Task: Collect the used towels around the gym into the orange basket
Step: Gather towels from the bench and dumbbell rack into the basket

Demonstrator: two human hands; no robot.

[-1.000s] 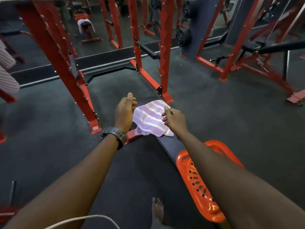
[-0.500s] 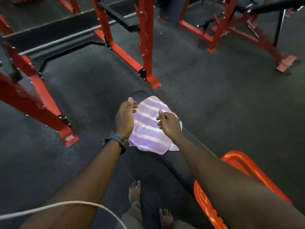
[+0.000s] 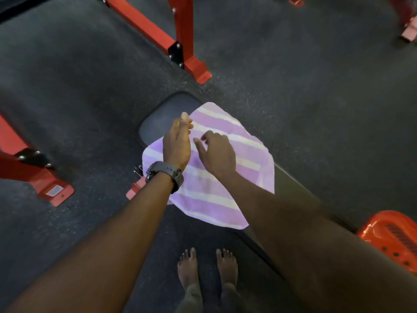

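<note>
A purple and white striped towel (image 3: 228,177) lies draped over the end of a dark padded bench (image 3: 164,118). My left hand (image 3: 178,143), with a black watch on its wrist, hovers over the towel's left part with fingers extended. Just to its right, my right hand (image 3: 216,152) is above the towel's middle, fingers spread and curled down, holding nothing. Whether either hand touches the cloth I cannot tell. The orange basket (image 3: 392,236) shows at the right edge, partly behind my right forearm.
Red steel rack legs stand at the top centre (image 3: 191,53) and at the left (image 3: 45,184) on dark rubber flooring. A small red bench foot (image 3: 135,190) sticks out by my left wrist. My bare feet (image 3: 207,267) stand beside the bench.
The view has tilted down and closer to the bench. Both hands have moved in over the towel, the right hand from its right edge to its middle.
</note>
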